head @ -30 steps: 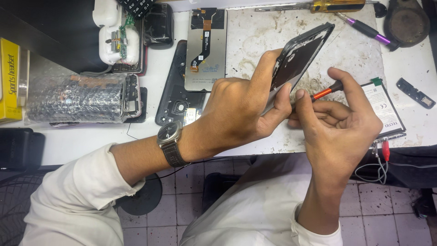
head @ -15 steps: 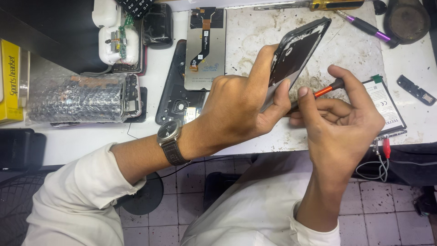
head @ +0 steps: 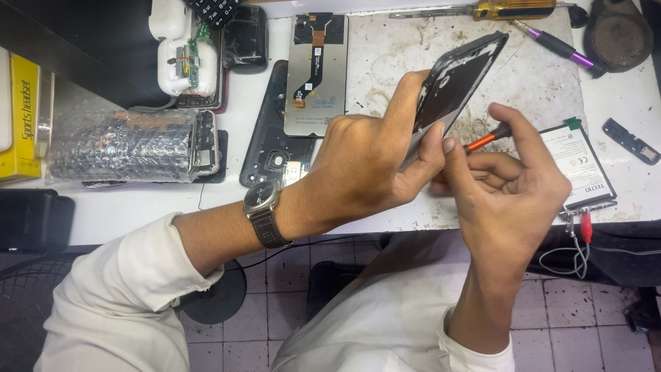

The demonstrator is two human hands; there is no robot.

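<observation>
While left hand (head: 365,165) grips tilted phone frame (head: 458,86), right hand (head: 509,186) pinches screwdriver (head: 485,140) beside it

You wear a cream-white long-sleeved top, its sleeves (head: 131,296) pushed up into soft folds below the elbows, leaving both forearms bare. On your left wrist sits a wristwatch (head: 260,198): round silver-grey case, dark face, dark brown leather strap. Just beyond the wristwatch, your left hand (head: 372,162) is bare and ringless; your right hand (head: 506,200) likewise.
</observation>
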